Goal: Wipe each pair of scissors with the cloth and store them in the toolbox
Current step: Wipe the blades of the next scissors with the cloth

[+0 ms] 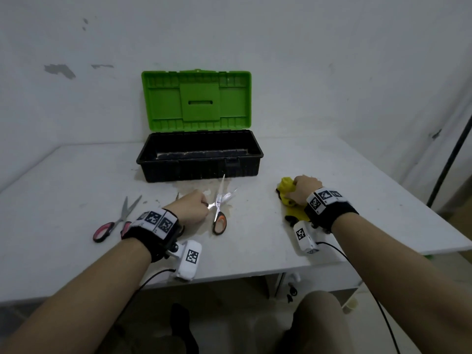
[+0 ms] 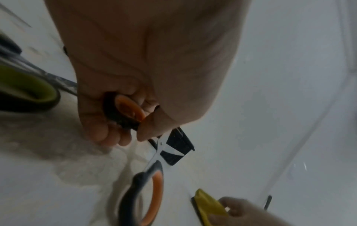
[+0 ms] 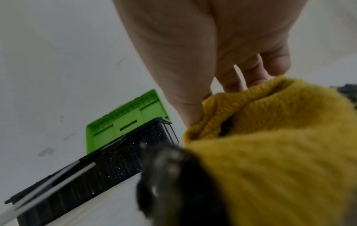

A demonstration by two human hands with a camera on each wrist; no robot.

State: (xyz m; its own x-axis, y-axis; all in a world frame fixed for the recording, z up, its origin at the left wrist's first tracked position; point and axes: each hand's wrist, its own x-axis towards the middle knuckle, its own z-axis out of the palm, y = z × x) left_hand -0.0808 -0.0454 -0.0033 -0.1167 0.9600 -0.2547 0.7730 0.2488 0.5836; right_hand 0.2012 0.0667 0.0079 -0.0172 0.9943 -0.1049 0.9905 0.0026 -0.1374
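Note:
Orange-handled scissors (image 1: pixel 219 209) lie half open on the white table (image 1: pixel 255 251) in front of the toolbox. My left hand (image 1: pixel 204 206) grips one of their handle loops (image 2: pixel 125 111); the other loop (image 2: pixel 148 197) lies free on the table. To the right, my right hand (image 1: pixel 296 186) holds the bunched yellow cloth (image 1: pixel 287 194) on the table, thumb and fingers (image 3: pixel 251 73) pinching its folds (image 3: pixel 270 137). Pink-handled scissors (image 1: pixel 115 221) lie open at the left. Green-handled scissors (image 2: pixel 25 91) lie just left of my left hand, mostly hidden by it in the head view.
The black toolbox (image 1: pixel 153 154) stands at the back middle with its green lid (image 1: pixel 196 100) raised against the wall; its inside looks bare. A dusty stain spreads on the table around the scissors. The table's front edge is near my wrists. A dark pole (image 1: pixel 449 159) leans at the right.

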